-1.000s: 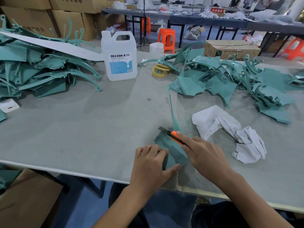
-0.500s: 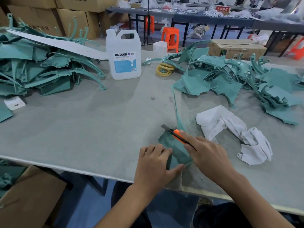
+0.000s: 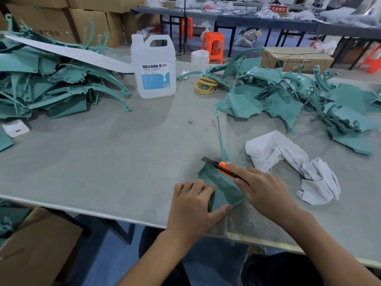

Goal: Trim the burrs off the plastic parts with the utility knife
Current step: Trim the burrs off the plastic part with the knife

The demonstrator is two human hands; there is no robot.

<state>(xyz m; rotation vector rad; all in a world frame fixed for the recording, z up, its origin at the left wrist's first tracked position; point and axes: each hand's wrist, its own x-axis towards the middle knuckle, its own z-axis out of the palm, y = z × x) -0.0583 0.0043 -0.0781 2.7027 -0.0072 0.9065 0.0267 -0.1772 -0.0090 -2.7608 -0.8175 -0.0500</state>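
Workpiece: teal plastic part [image 3: 224,191], a smooth flat panel tapering to a thin curved strip. It lies on the grey matte table [image 3: 103,162] at 6 o'clock, by the near edge. Long axis runs 6 to 12 o'clock, with the strip tip pointing to 12 and the wide end toward the person.

Orange-and-black utility knife [image 3: 225,169] lies across the panel's far end. Its axis runs 10 to 4 o'clock, with the bare grey blade pointing to 10.

Left hand [image 3: 191,205]: palm down, fingers curled over the panel's 9 o'clock edge, thumb stretched along its near edge, gripping it.

Right hand [image 3: 261,188]: fingers wrapped round the knife handle, index finger extended along the top.

A crumpled white cloth [image 3: 288,162] lies at 3 o'clock. 1 heap of like teal parts [image 3: 51,83] sits at 10 o'clock, a 2nd heap [image 3: 299,96] at 2 o'clock.
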